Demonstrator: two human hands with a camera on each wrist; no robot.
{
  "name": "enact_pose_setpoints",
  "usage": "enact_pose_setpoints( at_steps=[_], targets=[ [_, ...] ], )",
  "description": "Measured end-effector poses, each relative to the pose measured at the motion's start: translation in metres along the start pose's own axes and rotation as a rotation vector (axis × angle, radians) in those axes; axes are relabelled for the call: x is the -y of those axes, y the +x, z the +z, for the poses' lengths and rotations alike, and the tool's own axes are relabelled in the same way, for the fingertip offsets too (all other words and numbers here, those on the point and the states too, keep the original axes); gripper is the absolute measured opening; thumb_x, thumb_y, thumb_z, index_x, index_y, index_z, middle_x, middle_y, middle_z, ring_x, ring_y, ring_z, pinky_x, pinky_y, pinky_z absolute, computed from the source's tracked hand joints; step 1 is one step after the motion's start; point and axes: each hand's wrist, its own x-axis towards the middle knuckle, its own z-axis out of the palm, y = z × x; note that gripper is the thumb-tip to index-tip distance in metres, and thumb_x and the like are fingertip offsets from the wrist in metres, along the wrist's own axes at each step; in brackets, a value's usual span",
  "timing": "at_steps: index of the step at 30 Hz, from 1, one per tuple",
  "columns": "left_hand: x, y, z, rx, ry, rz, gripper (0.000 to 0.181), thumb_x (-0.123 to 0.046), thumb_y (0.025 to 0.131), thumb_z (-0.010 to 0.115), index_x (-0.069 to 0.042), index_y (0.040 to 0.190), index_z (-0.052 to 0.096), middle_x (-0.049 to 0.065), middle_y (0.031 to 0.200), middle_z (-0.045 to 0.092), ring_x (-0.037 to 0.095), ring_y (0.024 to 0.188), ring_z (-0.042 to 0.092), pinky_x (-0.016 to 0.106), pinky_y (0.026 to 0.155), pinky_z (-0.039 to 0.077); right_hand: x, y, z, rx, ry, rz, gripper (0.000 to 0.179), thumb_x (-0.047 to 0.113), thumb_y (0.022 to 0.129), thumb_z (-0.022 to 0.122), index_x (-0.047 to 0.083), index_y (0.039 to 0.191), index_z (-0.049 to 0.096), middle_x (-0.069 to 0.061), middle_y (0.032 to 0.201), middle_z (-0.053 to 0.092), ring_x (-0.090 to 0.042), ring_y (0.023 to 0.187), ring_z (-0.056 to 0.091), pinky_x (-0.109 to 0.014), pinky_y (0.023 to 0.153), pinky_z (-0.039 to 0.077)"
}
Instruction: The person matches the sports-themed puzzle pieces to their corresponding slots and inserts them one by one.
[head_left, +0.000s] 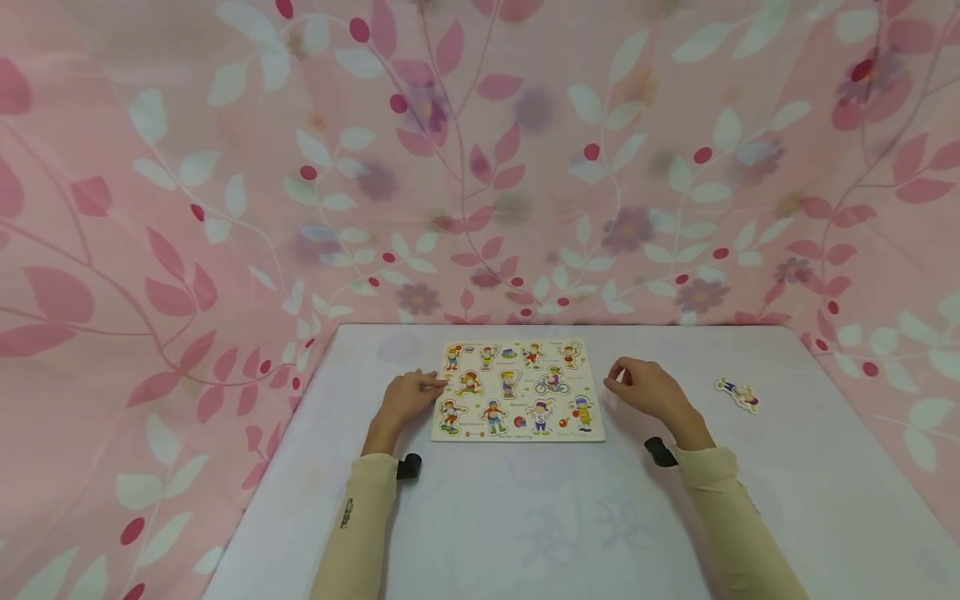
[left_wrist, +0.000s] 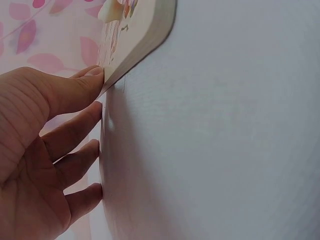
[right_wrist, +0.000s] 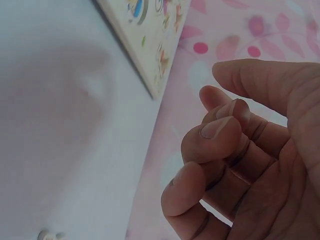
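Note:
A pale wooden puzzle board (head_left: pixel 517 433) lies flat on the table, showing several colourful figures of children at sports. At its left edge my left hand (head_left: pixel 408 396) holds the board between thumb and index finger, while the other fingers (left_wrist: pixel 82 155) touch the tabletop. My right hand (head_left: pixel 648 387) hovers just off the board's right edge. Its fingers (right_wrist: pixel 210 137) are loosely bent, the thumb stands apart, and nothing is held. Right of that hand lies a loose puzzle piece (head_left: pixel 738 394), a small figure in purple. Whether each figure on the board is a piece or a printed recess is too small to tell.
A white cloth covers the table (head_left: pixel 510 517). Behind and along both sides hangs a pink curtain (head_left: pixel 525 208) with leaves and flowers. Each wrist carries a black camera strap, one of them the right wrist camera (head_left: pixel 660 452).

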Motion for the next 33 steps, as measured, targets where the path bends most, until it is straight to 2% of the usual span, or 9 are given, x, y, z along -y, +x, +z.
enact_pose_setpoints(
  at_steps=[10,18,24,29,33],
  targets=[
    [-0.002,-0.002,-0.001,0.014,-0.017,-0.008,0.023,-0.023,0.092,0.071,-0.016,0.113,0.076,0.005,0.132,0.061,0.036,0.136,0.042,0.053,0.113,0.028,-0.035,-0.011,-0.021,-0.025,0.009,0.027,0.024,0.029,0.095,0.065,0.006,0.103,0.065,-0.005,0.077,0.058,-0.020,0.063,0.051,-0.032,0.052,0.042],
    [0.003,0.000,0.001,-0.002,0.008,0.017,0.023,-0.025,0.091,0.072,-0.018,0.113,0.077,0.005,0.133,0.061,0.036,0.136,0.042,0.053,0.112,0.030,-0.063,-0.018,-0.040,-0.070,0.016,0.041,0.029,0.029,0.097,0.063,0.001,0.105,0.064,-0.009,0.083,0.061,-0.021,0.066,0.054,-0.032,0.054,0.045],
    [0.003,0.001,0.001,0.010,0.012,0.006,0.023,-0.025,0.092,0.071,-0.019,0.113,0.076,0.005,0.133,0.061,0.036,0.137,0.041,0.052,0.112,0.030,-0.083,-0.029,-0.054,-0.092,-0.011,0.105,0.034,0.032,0.097,0.061,0.000,0.108,0.063,-0.016,0.092,0.064,-0.025,0.074,0.057,-0.036,0.060,0.047],
    [0.002,0.001,0.000,0.008,0.017,-0.012,0.023,-0.025,0.092,0.071,-0.020,0.114,0.076,0.003,0.134,0.061,0.034,0.137,0.041,0.052,0.112,0.030,-0.099,-0.033,-0.063,-0.076,-0.017,0.168,0.037,0.033,0.097,0.061,-0.002,0.109,0.060,-0.021,0.095,0.062,-0.031,0.080,0.057,-0.041,0.063,0.049],
    [0.002,0.001,0.000,0.005,0.011,-0.007,0.023,-0.025,0.092,0.071,-0.020,0.114,0.076,0.004,0.134,0.060,0.034,0.137,0.041,0.052,0.113,0.029,-0.112,-0.035,-0.068,-0.070,-0.021,0.209,0.039,0.034,0.097,0.060,-0.002,0.110,0.058,-0.022,0.096,0.061,-0.032,0.080,0.056,-0.039,0.062,0.048]
  ],
)
